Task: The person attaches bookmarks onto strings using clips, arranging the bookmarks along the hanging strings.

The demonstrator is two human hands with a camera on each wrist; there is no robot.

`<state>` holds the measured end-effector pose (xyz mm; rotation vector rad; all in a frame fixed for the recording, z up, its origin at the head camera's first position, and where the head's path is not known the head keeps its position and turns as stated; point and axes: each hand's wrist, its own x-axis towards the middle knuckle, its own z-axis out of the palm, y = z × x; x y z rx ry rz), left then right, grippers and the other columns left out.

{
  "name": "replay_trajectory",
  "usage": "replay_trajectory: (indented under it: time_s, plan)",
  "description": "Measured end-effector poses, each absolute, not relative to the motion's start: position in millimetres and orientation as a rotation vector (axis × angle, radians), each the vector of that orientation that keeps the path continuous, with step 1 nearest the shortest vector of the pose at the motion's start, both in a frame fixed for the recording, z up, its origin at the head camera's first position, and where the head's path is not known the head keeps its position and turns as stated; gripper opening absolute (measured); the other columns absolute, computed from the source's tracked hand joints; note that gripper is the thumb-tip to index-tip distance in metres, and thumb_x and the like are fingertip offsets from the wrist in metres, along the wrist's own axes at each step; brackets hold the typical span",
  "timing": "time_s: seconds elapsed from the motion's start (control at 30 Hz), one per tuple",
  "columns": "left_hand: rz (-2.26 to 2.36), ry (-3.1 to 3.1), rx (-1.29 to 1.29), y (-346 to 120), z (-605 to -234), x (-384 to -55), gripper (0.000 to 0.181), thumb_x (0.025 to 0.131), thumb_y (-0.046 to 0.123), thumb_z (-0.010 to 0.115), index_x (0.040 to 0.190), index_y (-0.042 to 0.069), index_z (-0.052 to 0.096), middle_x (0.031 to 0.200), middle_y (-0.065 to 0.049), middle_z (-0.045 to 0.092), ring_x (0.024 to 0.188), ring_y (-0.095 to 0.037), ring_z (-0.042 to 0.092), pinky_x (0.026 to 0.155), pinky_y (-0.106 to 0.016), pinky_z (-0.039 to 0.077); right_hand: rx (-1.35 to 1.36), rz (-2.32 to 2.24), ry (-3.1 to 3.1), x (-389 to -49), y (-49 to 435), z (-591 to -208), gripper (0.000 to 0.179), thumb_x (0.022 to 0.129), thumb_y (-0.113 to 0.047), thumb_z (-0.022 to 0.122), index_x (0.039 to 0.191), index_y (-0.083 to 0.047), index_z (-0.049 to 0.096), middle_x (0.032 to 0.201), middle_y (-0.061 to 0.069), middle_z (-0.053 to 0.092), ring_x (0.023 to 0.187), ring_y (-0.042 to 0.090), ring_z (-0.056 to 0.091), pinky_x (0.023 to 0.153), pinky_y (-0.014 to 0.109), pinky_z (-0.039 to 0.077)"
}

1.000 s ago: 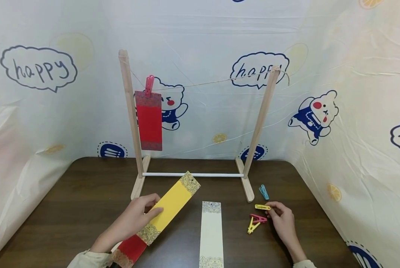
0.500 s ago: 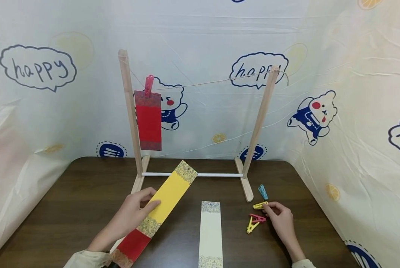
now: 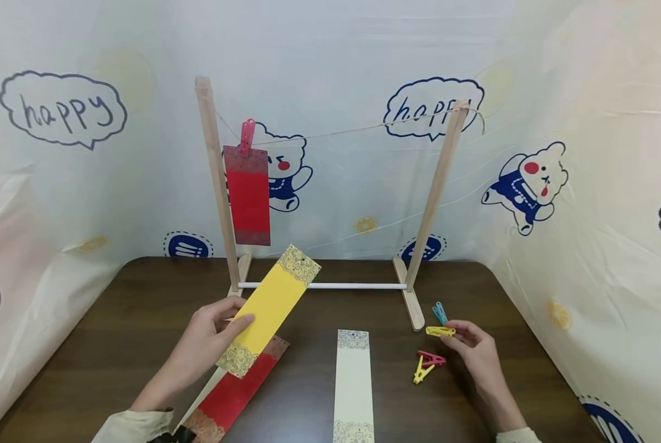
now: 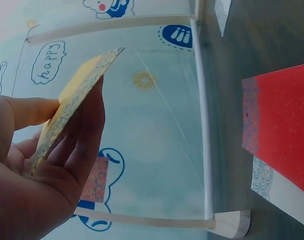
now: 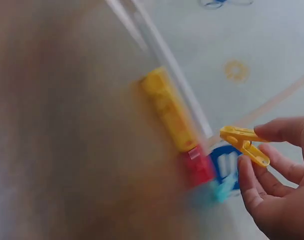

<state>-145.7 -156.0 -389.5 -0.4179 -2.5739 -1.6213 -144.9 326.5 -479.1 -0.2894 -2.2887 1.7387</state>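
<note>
My left hand grips a yellow paper strip with patterned ends, thumb on its front and fingers behind; the strip is raised and tilted over the table. Pinched between my right thumb and fingers is a yellow clothespin, also seen near the right hand in the head view. A red strip hangs at the left of a string under a pink clothespin. On the table lie another red strip, partly over a pale one, and a white strip.
A wooden stand with a left post, a right post and a white crossbar carries the string. Beside my right hand lie a blue clothespin, a pink clothespin and another yellow clothespin. A printed sheet hangs behind the table.
The left hand has raised the yellow strip up and leftward, uncovering more of the red strip below. My right hand has lifted the yellow clothespin slightly from beside the others.
</note>
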Motion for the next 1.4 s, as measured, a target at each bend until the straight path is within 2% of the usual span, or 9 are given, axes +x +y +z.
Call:
replay_trajectory:
  time_s: [0.17,0.33,0.57,0.87,1.1,1.27,1.4]
  plan:
    - [-1.646,-2.515,-0.419,-160.3,-383.0,-147.3,0.026,0.095,0.019,0.069,0.115,0.003,0.065,0.1,-0.013,0.072,0.07,-0.017,0.068,0.06,-0.03,0.058,-0.136,1.706,-2.301,-139.0,324.2,-450.3,0.037,0.095,-0.017,0.069,0.12,0.009,0.062,0.103,0.001,0.069,0.088,0.012,0.068,0.079,0.022,0.055]
    - [-1.69,-2.478,-0.406,-160.3,-376.5,-148.2,0.028,0.096,0.02,0.068,0.117,0.002,0.063,0.101,-0.014,0.072,0.073,-0.018,0.069,0.061,-0.031,0.059,0.038,1.67,-2.332,-135.7,317.6,-426.3,0.034,0.096,-0.017,0.068,0.12,0.007,0.062,0.109,0.01,0.067,0.088,0.014,0.07,0.079,0.023,0.056]
    - [-1.69,-2.422,-0.411,-148.1,-360.3,-152.6,0.032,0.096,0.027,0.067,0.119,0.005,0.062,0.108,-0.013,0.072,0.079,-0.019,0.072,0.067,-0.031,0.059,0.159,1.457,-2.416,-131.3,305.9,-391.8,0.029,0.096,-0.021,0.068,0.119,-0.005,0.065,0.112,0.012,0.067,0.091,0.012,0.065,0.079,0.018,0.054]
    - [-1.667,-2.385,-0.461,-132.9,-342.8,-161.3,0.03,0.097,0.026,0.067,0.118,0.004,0.062,0.113,-0.013,0.071,0.085,-0.021,0.072,0.073,-0.03,0.059,0.365,1.389,-2.362,-113.8,277.2,-359.6,0.024,0.091,-0.007,0.072,0.115,-0.006,0.067,0.109,0.009,0.068,0.092,0.014,0.066,0.079,0.021,0.055]
    - [-1.674,-2.348,-0.481,-129.8,-338.3,-166.8,0.031,0.097,0.025,0.066,0.119,0.003,0.062,0.113,-0.013,0.072,0.087,-0.02,0.073,0.075,-0.03,0.058,0.537,1.264,-2.323,-109.8,262.6,-338.9,0.023,0.092,-0.001,0.069,0.114,-0.007,0.067,0.109,-0.001,0.068,0.095,0.012,0.065,0.084,0.019,0.054]
    - [-1.688,-2.338,-0.463,-130.1,-338.8,-168.0,0.032,0.097,0.025,0.067,0.119,0.003,0.062,0.113,-0.014,0.071,0.087,-0.021,0.073,0.074,-0.03,0.058,0.633,1.183,-2.306,-105.3,250.4,-320.1,0.031,0.089,0.003,0.07,0.118,-0.009,0.066,0.111,0.0,0.068,0.097,0.012,0.065,0.087,0.018,0.052]
    - [-1.706,-2.311,-0.461,-131.3,-339.9,-170.3,0.033,0.097,0.023,0.066,0.121,0.001,0.061,0.113,-0.016,0.071,0.087,-0.021,0.073,0.073,-0.03,0.059,0.726,1.139,-2.249,-106.6,238.5,-304.3,0.051,0.084,0.008,0.073,0.13,-0.012,0.061,0.119,0.002,0.067,0.096,0.012,0.068,0.086,0.019,0.053]
